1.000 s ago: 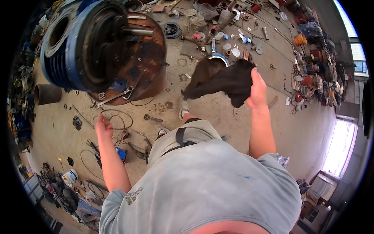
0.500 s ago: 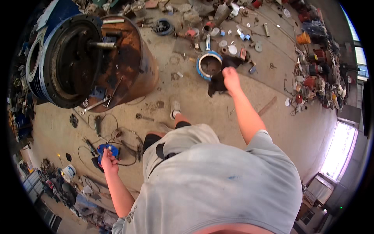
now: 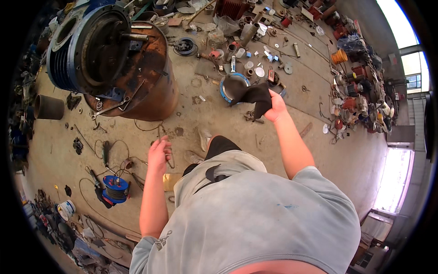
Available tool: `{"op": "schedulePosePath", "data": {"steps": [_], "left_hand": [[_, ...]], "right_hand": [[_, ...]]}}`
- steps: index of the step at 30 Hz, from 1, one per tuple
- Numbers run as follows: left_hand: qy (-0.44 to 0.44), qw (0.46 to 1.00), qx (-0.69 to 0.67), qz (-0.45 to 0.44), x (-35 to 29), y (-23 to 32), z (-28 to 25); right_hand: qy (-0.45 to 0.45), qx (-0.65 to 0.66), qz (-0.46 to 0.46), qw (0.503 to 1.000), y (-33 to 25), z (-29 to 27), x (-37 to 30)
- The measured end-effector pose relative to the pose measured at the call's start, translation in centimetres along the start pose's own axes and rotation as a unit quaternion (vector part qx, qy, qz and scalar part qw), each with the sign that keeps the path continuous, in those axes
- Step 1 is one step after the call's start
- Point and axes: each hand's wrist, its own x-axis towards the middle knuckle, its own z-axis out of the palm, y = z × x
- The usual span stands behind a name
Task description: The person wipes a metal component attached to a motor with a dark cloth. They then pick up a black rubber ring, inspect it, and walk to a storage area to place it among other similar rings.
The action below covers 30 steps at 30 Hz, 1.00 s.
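Note:
A black cloth rag [image 3: 258, 97] hangs from my right hand [image 3: 275, 107], which is closed on one end of it. The loose part reaches left over a blue-rimmed ring [image 3: 222, 91] on the floor and hides part of that ring. My left hand [image 3: 159, 153] hangs in the air at my left side, its fingers loosely bent and apart, with nothing visible in them. Below it on the floor lies a thin bent cable or rod [image 3: 170, 160], not visibly gripped.
A rusty drum [image 3: 155, 86] at the left bears a large flanged machine housing [image 3: 68, 68] and a wrench [image 3: 107, 108]. A blue cable reel [image 3: 115, 188] with loose cables stands lower left. Small parts, a grease-gun-like tube [image 3: 233, 64] and red-boxed items [image 3: 271, 75] lie ahead.
My left hand has moved right and forward, away from the cable reel. My right hand has come slightly nearer, drawing the rag with it. The whole view has shifted a little.

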Motion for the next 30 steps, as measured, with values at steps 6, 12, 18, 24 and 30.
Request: {"op": "schedulePosePath", "data": {"steps": [6,12,18,24,30], "left_hand": [[-0.084,0.99,0.008,0.11,-5.7,2.9,8.7],[-0.004,0.874,0.249,0.416,-7.9,3.1,16.4],[0.157,0.841,0.283,0.434,-11.4,1.0,19.4],[0.27,0.827,0.237,0.432,-15.0,-1.0,22.4],[0.375,0.832,0.223,0.342,-17.0,-4.6,21.9]], "right_hand": [[-0.172,0.084,0.091,0.977,2.3,8.1,-3.7],[-0.198,0.079,0.214,0.953,9.9,12.5,-5.7],[-0.23,-0.029,0.355,0.906,11.9,12.2,-6.8],[-0.329,-0.286,0.226,0.871,12.0,11.3,-5.5],[-0.343,-0.323,0.254,0.845,14.2,11.8,-7.3]]}}
